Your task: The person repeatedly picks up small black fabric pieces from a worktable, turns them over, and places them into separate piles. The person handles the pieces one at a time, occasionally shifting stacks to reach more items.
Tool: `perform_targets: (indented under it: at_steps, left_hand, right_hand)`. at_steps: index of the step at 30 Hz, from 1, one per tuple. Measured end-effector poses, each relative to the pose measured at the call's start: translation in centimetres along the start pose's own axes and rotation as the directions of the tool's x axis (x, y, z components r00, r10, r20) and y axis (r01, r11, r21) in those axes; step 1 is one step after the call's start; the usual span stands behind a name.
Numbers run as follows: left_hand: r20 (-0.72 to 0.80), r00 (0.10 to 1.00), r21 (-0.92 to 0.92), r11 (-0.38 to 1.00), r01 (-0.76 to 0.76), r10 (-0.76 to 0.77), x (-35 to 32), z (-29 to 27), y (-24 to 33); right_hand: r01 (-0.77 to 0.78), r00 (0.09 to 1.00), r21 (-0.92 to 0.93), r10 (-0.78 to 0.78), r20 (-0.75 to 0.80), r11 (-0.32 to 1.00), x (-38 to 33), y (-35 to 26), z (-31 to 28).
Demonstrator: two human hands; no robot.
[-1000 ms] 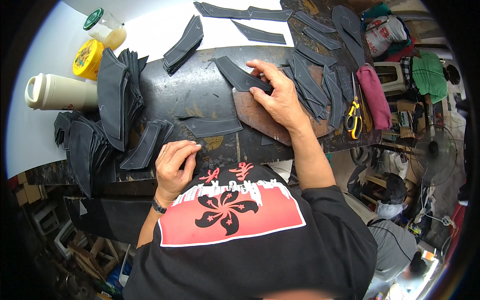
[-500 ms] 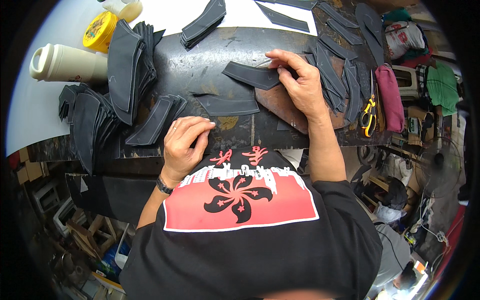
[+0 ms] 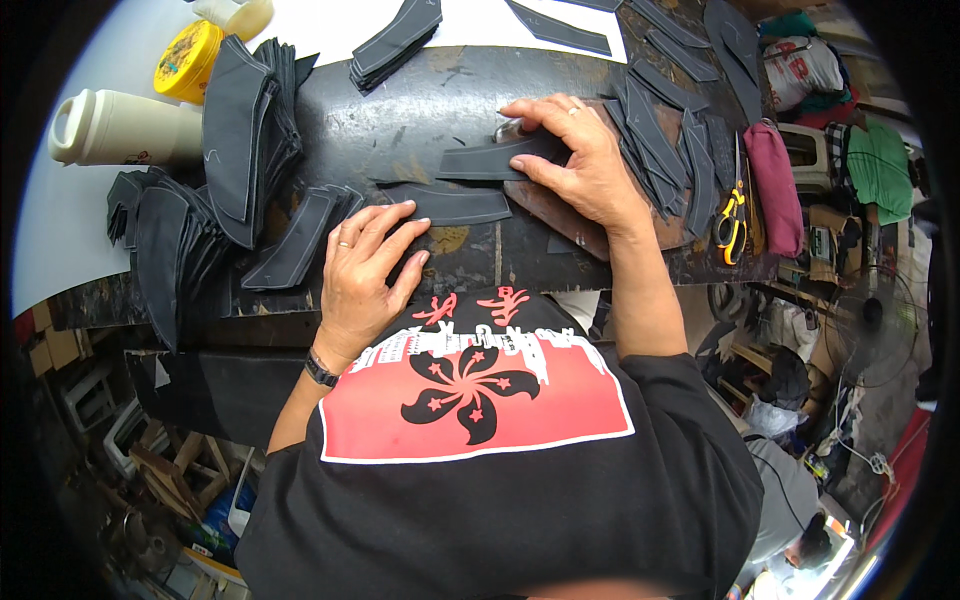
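Observation:
My right hand (image 3: pixel 580 165) has its thumb on the right end of a curved black fabric piece (image 3: pixel 470 161) with a pale line along its edge. The fingers reach past its far side, beside a small shiny object (image 3: pixel 508 130) I cannot make out. Just nearer lies a second black piece (image 3: pixel 465 206), slightly overlapped by the first or touching it; I cannot tell which. My left hand (image 3: pixel 365 265) is open, fingers spread, the fingertips at that second piece's left end. Left of this hand is a small stack of similar pieces (image 3: pixel 290 240). A brown board (image 3: pixel 560 215) lies under my right wrist.
Tall stacks of black pieces (image 3: pixel 235 150) stand at the left, near a cream tumbler (image 3: pixel 130 128) and a yellow tub (image 3: pixel 188 60). More pieces (image 3: pixel 645 135) lie at the right, beside yellow-handled scissors (image 3: pixel 733 222) and a maroon pouch (image 3: pixel 775 190). White sheeting (image 3: pixel 490 30) covers the far side.
My left hand has moved forward and opened its fingers onto the nearer piece. The right hand has shifted slightly left, and its piece now lies straighter and closer to the nearer one.

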State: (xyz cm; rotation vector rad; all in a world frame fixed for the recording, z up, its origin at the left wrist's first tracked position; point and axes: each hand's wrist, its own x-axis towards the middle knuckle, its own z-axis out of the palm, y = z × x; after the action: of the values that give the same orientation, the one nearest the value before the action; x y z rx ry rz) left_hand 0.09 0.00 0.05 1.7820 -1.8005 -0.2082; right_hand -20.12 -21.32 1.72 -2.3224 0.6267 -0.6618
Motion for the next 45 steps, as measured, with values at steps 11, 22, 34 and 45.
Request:
perform_targets:
  at_steps: [11,22,34,45]
  left_hand:
    - [0.063,0.996,-0.077,0.995,0.063,-0.058,1.0,-0.4,0.7]
    - [0.12,0.986,-0.111,0.985,0.131,-0.118,3.2,0.1,1.3]
    - [0.122,0.976,-0.174,0.965,0.198,-0.178,3.7,-0.3,1.9]
    - [-0.095,0.995,-0.281,0.96,0.011,-0.039,2.1,0.7,0.8]
  right_hand:
    - [-0.035,0.996,0.092,0.043,-0.084,0.995,-0.3,0.3,0.3]
    - [-0.003,0.954,-0.244,-0.07,-0.29,0.97,-0.7,1.4,0.3]
    - [0.319,0.941,-0.191,-0.335,-0.054,0.928,-0.8,-1.3,1.2]
    - [0.308,0.945,-0.064,-0.313,-0.099,0.949,-3.2,-4.0,6.0]
